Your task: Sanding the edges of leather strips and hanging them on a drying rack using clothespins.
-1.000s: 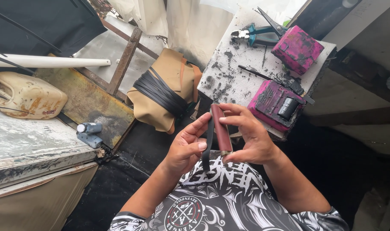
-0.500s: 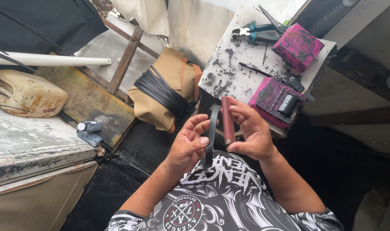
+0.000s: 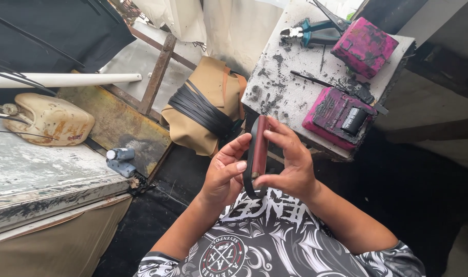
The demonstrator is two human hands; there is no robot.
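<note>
Currently the right hand (image 3: 290, 166) pinches the upright reddish-brown strip (image 3: 259, 146) with its black band (image 3: 249, 179) while the left hand (image 3: 225, 172), fingers loosely curled, only braces beside it; a light fingertip pinch could let it slip toward the lap.

Landmark: the small soot-stained white table (image 3: 290, 97). Directly in front of its near edge, 2 hands hold 1 narrow reddish-brown strip (image 3: 259, 149) upright. The right hand (image 3: 290, 164) grips the strip from the right side, fingers curled over its top. The left hand (image 3: 225, 172) touches its left edge, where a black band (image 3: 248, 177) loops below. On the table lie 2 pink blocks (image 3: 365, 46) and teal-handled pliers (image 3: 308, 33). Left of the table sits a tan bundle (image 3: 203, 110) wrapped with black straps.
</note>
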